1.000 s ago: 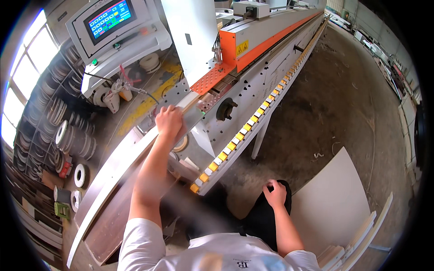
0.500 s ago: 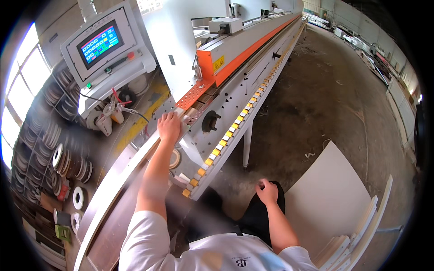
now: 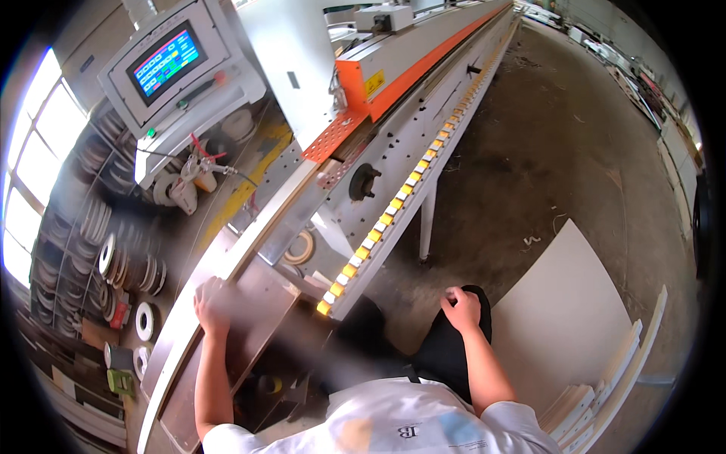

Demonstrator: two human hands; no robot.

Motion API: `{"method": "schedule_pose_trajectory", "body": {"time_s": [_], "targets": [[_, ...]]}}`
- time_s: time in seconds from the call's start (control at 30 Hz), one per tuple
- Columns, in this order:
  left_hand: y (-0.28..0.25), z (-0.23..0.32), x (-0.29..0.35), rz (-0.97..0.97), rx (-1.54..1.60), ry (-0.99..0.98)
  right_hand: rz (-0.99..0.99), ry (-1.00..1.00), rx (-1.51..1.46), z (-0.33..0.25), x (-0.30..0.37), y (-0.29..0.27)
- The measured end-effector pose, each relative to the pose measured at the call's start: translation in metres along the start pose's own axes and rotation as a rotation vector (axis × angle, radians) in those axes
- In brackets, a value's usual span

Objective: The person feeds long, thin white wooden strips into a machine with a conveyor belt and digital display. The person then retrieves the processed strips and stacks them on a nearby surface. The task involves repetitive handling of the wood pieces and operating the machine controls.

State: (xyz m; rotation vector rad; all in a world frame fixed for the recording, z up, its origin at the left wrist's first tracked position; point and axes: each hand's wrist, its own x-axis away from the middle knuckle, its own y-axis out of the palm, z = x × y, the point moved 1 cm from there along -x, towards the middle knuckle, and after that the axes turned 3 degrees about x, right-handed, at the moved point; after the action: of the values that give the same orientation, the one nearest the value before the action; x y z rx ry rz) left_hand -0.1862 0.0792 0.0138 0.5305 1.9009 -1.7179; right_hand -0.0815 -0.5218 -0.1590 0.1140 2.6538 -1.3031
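looking stiff and probably light, a long, narrow white board (image 3: 259, 227) is best gripped by its edges; left hand (image 3: 212, 306) laid against it, grip unclear, right hand (image 3: 461, 308) held loosely half-open.

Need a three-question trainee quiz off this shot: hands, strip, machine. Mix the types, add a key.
1. True or false: the right hand is apart from the long pale strip.
2. Multiple choice: what colour is the perforated plate on the machine?
A) white
B) orange
C) blue
3. Fill in the blank: the row of small blocks along the machine's side alternates between white and ____.

Key:
1. True; the left hand is the one at the strip.
2. B
3. yellow
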Motion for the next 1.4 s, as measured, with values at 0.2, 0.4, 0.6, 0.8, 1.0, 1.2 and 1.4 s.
{"method": "schedule_pose_trajectory", "body": {"time_s": [0.2, 0.4, 0.6, 0.8, 1.0, 1.2, 1.4], "targets": [[-0.016, -0.027, 0.02, 0.03, -0.039, 0.0, -0.03, -0.023, 0.031, -0.002, -0.004, 0.01], [0.009, 0.005, -0.024, 0.028, 0.013, -0.003, -0.045, -0.036, 0.039, -0.003, -0.003, 0.012], [0.041, 0.028, -0.057, 0.021, 0.005, -0.005, -0.047, -0.054, 0.059, -0.001, -0.003, 0.015], [0.077, 0.051, -0.092, 0.013, 0.023, 0.0, -0.048, -0.033, 0.063, -0.002, -0.001, 0.013], [0.117, 0.069, -0.125, 0.004, 0.054, 0.037, -0.03, -0.029, 0.049, -0.005, 0.0, 0.006], [0.125, 0.088, -0.138, 0.056, 0.124, 0.139, 0.008, -0.012, -0.007, 0.0, 0.007, 0.003], [0.07, 0.072, -0.105, 0.053, 0.165, 0.189, 0.052, 0.092, -0.153, 0.003, 0.012, -0.006]]}}
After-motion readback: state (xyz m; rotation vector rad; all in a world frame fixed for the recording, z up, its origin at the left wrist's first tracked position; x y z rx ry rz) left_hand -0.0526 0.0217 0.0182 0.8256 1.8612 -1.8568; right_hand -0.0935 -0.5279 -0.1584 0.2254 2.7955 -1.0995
